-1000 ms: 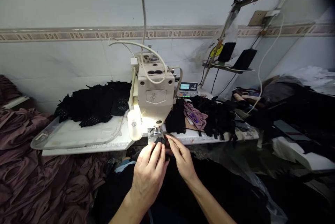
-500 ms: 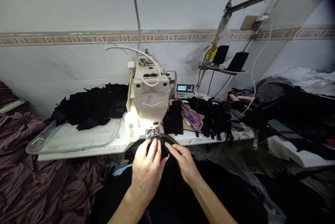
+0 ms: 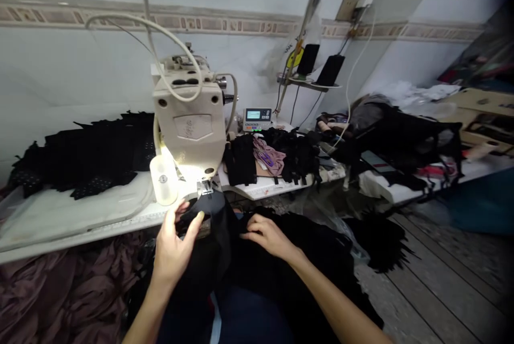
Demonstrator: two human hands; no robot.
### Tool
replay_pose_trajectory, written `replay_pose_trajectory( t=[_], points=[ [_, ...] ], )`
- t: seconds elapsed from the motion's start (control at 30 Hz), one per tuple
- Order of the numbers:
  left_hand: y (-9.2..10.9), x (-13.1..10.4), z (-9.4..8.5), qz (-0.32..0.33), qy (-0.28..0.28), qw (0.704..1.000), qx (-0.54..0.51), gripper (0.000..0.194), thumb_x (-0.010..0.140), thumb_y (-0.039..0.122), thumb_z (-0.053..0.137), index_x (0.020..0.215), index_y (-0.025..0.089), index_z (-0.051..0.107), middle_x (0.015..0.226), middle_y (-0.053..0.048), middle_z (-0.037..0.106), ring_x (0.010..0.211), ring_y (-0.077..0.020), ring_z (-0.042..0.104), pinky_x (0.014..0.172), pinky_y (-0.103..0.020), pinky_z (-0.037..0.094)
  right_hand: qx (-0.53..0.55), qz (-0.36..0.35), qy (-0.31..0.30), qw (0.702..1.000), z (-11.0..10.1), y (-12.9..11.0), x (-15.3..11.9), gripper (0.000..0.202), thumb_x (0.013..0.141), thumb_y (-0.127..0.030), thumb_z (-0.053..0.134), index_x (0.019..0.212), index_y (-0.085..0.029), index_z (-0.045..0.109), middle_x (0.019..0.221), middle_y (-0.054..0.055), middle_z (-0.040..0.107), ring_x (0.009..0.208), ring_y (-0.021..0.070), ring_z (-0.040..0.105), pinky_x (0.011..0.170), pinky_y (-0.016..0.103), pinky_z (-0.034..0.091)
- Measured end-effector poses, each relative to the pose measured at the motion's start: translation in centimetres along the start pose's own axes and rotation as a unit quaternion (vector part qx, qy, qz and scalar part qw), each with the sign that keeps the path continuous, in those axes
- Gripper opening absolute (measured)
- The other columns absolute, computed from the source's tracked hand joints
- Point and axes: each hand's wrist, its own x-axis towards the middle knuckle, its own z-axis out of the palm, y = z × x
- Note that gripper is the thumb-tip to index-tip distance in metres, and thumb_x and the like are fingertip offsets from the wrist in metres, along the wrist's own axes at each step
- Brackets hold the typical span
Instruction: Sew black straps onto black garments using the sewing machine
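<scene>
A cream sewing machine [image 3: 190,124] stands ahead of me, its lamp lit beside the needle area. Black fabric [image 3: 214,221] hangs from under the presser foot [image 3: 206,187] toward my lap. My left hand [image 3: 174,242] is just below the lamp, thumb and fingers apart, at the left edge of that fabric. To the right, my right hand [image 3: 271,236] has its fingers pinched together on black fabric over my lap; where one piece ends and another begins cannot be made out.
Black cut pieces [image 3: 92,146] lie left of the machine on a clear plastic sheet. A control panel [image 3: 257,119], a mauve cloth [image 3: 273,156] and black pieces sit at its right. Thread cones [image 3: 331,70] stand on a rack. Brown fabric [image 3: 68,290] is heaped lower left.
My hands have parted: the left has come off the fabric near the presser foot and opened, the right has drawn back to the right. The view has turned right.
</scene>
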Motion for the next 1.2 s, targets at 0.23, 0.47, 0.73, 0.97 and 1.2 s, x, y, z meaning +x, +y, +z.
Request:
replay_pose_trajectory(
  t=[0.23,0.47,0.73,0.97,1.2],
  points=[
    [0.3,-1.6,-0.1,-0.225,-0.097,0.932,-0.266,0.041,0.083,0.049,0.088,0.107,0.016,0.08,0.105,-0.008,0.083,0.094,-0.025,0.077,0.085,-0.033,0.063,-0.057,0.124,-0.017,0.99,-2.0,0.3,2.2,0.02,0.096,-0.03,0.073,0.081,-0.026,0.085,0.07,0.005,0.077,0.074,0.0235,0.074,0.07,0.029,0.047],
    [1.3,-4.6,0.4,-0.26,-0.062,0.907,-0.324,0.036,0.088,0.049,0.084,0.104,0.017,0.079,0.095,-0.005,0.078,0.085,-0.0206,0.073,0.076,-0.028,0.06,0.153,0.135,0.016,0.979,1.0,1.2,3.6,0.043,0.104,-0.044,0.057,0.134,-0.022,0.077,0.118,0.01,0.083,0.094,0.026,0.082,0.075,0.033,0.064],
    [5.4,-11.1,1.6,0.145,-0.402,0.88,-0.208,0.023,0.105,0.038,0.066,0.094,0.025,0.081,0.088,-0.006,0.077,0.094,-0.0221,0.07,0.089,-0.032,0.055,0.4,0.209,0.185,0.873,1.8,0.5,2.2,0.056,0.08,-0.068,0.085,0.103,-0.017,0.086,0.095,0.01,0.083,0.083,0.0249,0.076,0.073,0.035,0.062],
    [3.1,-10.3,3.6,0.017,-0.283,0.948,-0.141,0.025,0.105,0.045,0.065,0.109,0.025,0.079,0.101,-0.007,0.078,0.094,-0.0218,0.074,0.088,-0.032,0.058,0.422,0.17,0.066,0.888,-0.4,-2.6,-0.6,0.075,0.071,-0.041,0.1,0.139,-0.022,0.072,0.064,-0.009,0.064,0.06,0.0115,0.061,0.068,0.026,0.05],
    [1.3,-7.9,4.3,-0.08,-0.334,0.93,-0.131,0.033,0.103,0.047,0.063,0.1,0.02,0.081,0.094,-0.007,0.079,0.086,-0.0221,0.072,0.081,-0.031,0.057,0.364,0.146,-0.039,0.919,-1.9,-5.3,-1.7,0.037,0.077,-0.051,0.093,0.085,-0.017,0.08,0.084,0.004,0.079,0.075,0.019,0.07,0.074,0.031,0.053]
  ],
)
